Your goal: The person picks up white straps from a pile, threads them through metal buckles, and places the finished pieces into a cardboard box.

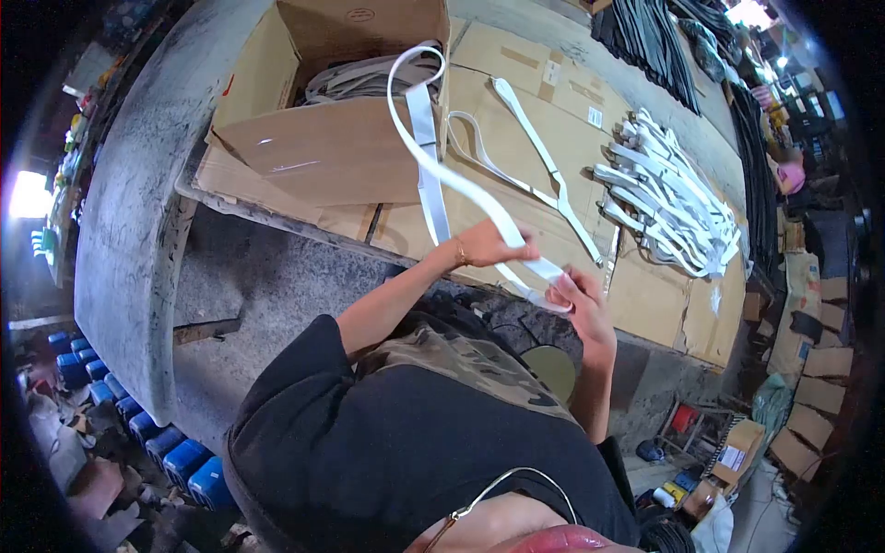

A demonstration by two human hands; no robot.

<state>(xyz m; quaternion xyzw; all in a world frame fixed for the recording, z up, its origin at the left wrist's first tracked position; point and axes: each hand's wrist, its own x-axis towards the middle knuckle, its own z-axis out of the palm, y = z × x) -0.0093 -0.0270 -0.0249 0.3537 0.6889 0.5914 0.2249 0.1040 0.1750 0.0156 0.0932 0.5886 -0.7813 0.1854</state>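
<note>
A white strap (479, 195) runs through both hands, with one long loop of it arching up in front of the open box. My left hand (490, 244) is closed around the strap near the table's front edge. To its right, my right hand (584, 302) pinches a lower part of the same strap between thumb and fingers. Beyond them, a Y-shaped white strap (556, 175) with small dark fittings lies on the cardboard. Further right is a pile of white straps (668, 203), some with metal pieces at their ends.
An open cardboard box (323, 152) at the left holds grey-white straps (369, 79). Flat cardboard (516, 69) covers the tabletop. Black strips (645, 46) lie along the far side. Blue containers (189, 461) stand on the floor at left, and a person in pink (790, 177) is at far right.
</note>
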